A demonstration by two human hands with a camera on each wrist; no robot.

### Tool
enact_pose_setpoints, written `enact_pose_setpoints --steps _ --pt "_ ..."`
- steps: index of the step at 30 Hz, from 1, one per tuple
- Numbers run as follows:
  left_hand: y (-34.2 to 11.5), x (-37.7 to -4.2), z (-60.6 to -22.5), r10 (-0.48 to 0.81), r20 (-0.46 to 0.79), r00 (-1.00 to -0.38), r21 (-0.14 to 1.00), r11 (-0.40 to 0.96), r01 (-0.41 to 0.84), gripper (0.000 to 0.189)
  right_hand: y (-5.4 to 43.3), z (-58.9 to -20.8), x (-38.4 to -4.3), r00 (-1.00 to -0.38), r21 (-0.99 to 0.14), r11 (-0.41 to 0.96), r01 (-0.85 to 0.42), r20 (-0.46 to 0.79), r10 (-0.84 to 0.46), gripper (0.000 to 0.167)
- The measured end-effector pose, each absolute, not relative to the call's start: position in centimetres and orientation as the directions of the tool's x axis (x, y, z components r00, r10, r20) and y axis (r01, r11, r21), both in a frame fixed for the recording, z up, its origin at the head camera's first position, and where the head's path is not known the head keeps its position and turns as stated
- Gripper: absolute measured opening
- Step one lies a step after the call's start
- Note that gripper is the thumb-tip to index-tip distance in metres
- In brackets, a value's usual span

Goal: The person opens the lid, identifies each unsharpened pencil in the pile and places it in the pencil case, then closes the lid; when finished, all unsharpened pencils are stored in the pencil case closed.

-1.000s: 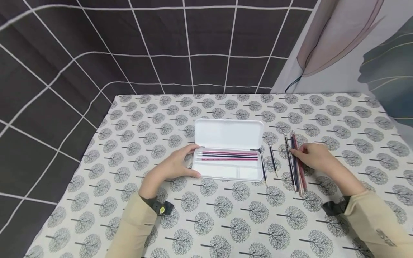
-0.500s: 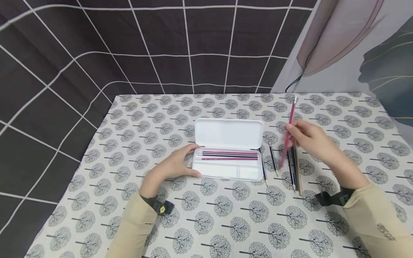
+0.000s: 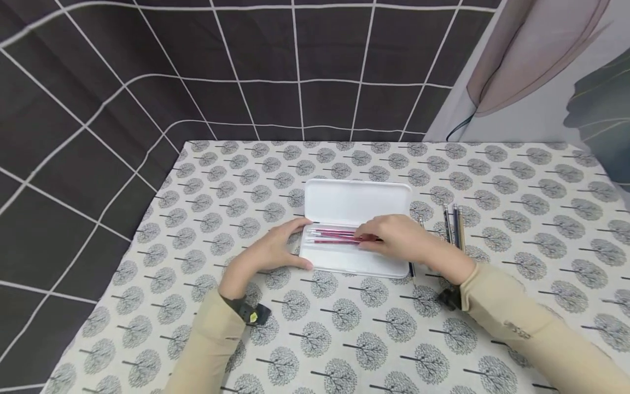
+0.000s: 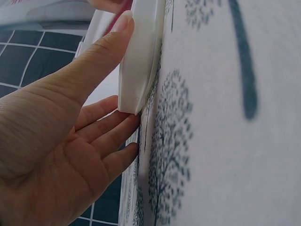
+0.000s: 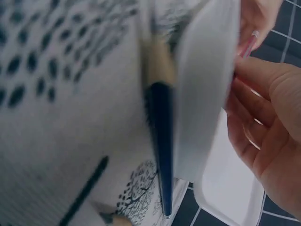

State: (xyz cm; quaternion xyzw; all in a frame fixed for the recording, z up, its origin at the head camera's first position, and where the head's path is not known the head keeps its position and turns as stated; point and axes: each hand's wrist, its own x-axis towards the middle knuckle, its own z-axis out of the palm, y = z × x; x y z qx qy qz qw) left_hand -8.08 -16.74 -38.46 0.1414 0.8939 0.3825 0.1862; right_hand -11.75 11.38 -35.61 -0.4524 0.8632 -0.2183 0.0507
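An open white pencil case (image 3: pixel 354 265) lies on the tablecloth, its lid (image 3: pixel 356 200) folded back. My left hand (image 3: pixel 270 249) holds the case's left end between thumb and fingers; in the left wrist view the thumb (image 4: pixel 106 54) rests against its wall. Over the case's rear compartment, my right hand (image 3: pixel 394 236) pinches a red pencil (image 3: pixel 334 241), which the right wrist view shows beside the thumb (image 5: pixel 251 44). Red and dark pencils lie beneath it, partly hidden by the fingers.
Several pencils (image 3: pixel 455 221) lie to the right of the case, partly behind the right forearm. A dark blue pencil (image 5: pixel 161 136) lies along the case's right end. A dark grid-patterned cloth (image 3: pixel 246 65) hangs behind the table.
My right hand lifted a red pencil from the pile at the right and carried it left into the case. My left hand stays at the case's left end. The view shifted slightly.
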Motion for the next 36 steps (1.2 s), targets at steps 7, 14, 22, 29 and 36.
enact_pose_setpoints --steps 7,14,22,29,36 --pt "-16.2 -8.3 -38.0 0.417 -0.226 -0.880 0.730 0.671 0.130 0.096 11.4 -36.6 -12.0 -0.607 -0.401 0.538 -0.742 0.060 -0.793 0.017" --pt "-16.2 -8.3 -38.2 0.400 -0.240 -0.885 0.732 0.674 0.106 0.096 11.8 -36.8 -12.1 -0.664 -0.438 0.579 -0.688 0.059 -0.745 0.007" --pt "-16.5 -8.1 -38.8 0.365 -0.264 -0.892 0.714 0.696 0.074 0.098 15.7 -35.8 -12.6 -0.726 -0.518 0.583 -0.626 0.115 -0.677 0.006" --pt "-16.8 -8.0 -38.6 0.370 -0.253 -0.894 0.706 0.703 0.091 0.098 21.3 -35.3 -12.4 -0.867 -0.488 0.732 -0.476 0.121 -0.483 0.022" --pt "-16.7 -8.0 -38.2 0.376 -0.250 -0.892 0.722 0.686 0.086 0.098 24.7 -35.9 -11.8 -0.937 -0.462 0.822 -0.334 0.069 -0.342 0.027"
